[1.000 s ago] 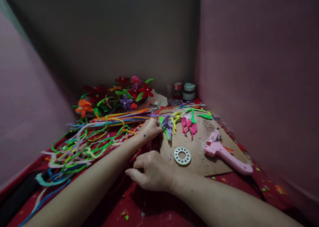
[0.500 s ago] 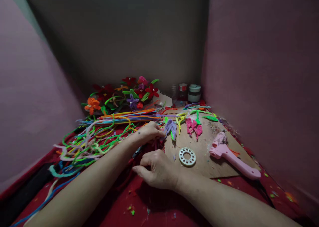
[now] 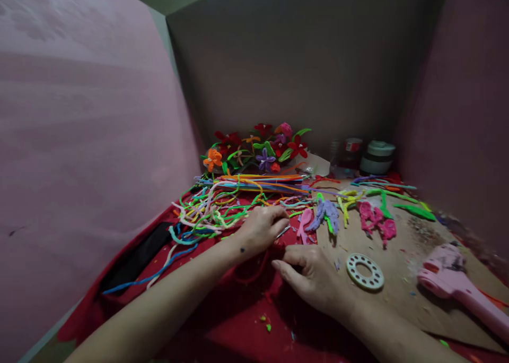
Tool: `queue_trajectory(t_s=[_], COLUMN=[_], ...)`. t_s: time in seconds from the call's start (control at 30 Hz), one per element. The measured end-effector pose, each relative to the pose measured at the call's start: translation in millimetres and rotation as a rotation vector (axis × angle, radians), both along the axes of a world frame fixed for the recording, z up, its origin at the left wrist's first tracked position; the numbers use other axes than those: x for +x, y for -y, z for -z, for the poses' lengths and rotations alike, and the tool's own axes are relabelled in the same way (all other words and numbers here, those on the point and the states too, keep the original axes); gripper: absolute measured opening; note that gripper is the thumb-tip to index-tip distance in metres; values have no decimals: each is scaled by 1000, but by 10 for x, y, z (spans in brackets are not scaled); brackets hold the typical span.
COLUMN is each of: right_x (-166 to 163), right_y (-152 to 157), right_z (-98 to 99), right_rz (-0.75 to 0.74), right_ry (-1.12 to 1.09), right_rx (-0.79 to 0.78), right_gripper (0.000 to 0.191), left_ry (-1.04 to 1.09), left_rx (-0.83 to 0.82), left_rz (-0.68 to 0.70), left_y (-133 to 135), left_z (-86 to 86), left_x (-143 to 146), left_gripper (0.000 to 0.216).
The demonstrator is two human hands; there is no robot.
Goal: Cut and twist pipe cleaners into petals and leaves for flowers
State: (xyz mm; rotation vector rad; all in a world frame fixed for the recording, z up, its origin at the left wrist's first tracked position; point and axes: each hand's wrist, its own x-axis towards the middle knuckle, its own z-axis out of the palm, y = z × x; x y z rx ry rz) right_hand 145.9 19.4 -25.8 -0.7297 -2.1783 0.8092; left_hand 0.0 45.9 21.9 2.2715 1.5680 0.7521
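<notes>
My left hand [image 3: 264, 227] is closed with its fingers bent down; what it holds, if anything, is hidden. Just beyond its fingertips a thin metal tool [image 3: 283, 231] shows in part. Closer to me, my right hand [image 3: 312, 273] pinches a dark red pipe cleaner [image 3: 278, 251], which is hard to make out against the red cloth. To the right of my left hand lies a pink looped pipe cleaner [image 3: 305, 225]. Beside it are a purple petal piece [image 3: 326, 217] and a magenta one [image 3: 376, 219].
A wooden board [image 3: 397, 294] carries a round holed disc [image 3: 365, 271] and a pink glue gun [image 3: 449, 278]. Loose pipe cleaners [image 3: 214, 209] tangle at left, with a straight bundle [image 3: 262, 183] and fuzzy flowers [image 3: 265, 160] behind. A lidded container [image 3: 377, 156] stands by the back wall.
My view has turned left. My left hand has drawn back toward my right hand, and the pink looped piece shows where it was. My right hand stays pinched.
</notes>
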Motion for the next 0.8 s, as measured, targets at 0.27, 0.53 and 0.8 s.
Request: queue_trajectory(t_s=[0.27,0.53,0.8], right_x=[-5,4,8], right_y=[-6,-16,-11], right_z=[20,44,11], right_rz=[-8,-3,-7], right_ry=[20,41,90], right_rx=[31,15,-9], right_gripper=[39,39,38], left_ry=[-60,-55,-129], left_rx=[136,313,-29], left_rz=[-428,-793,-670], left_y=[-347,-546,-836], left_z=[-249,-234,39], left_x=[-1044,-1703,-1896], left_gripper=[19,36,25])
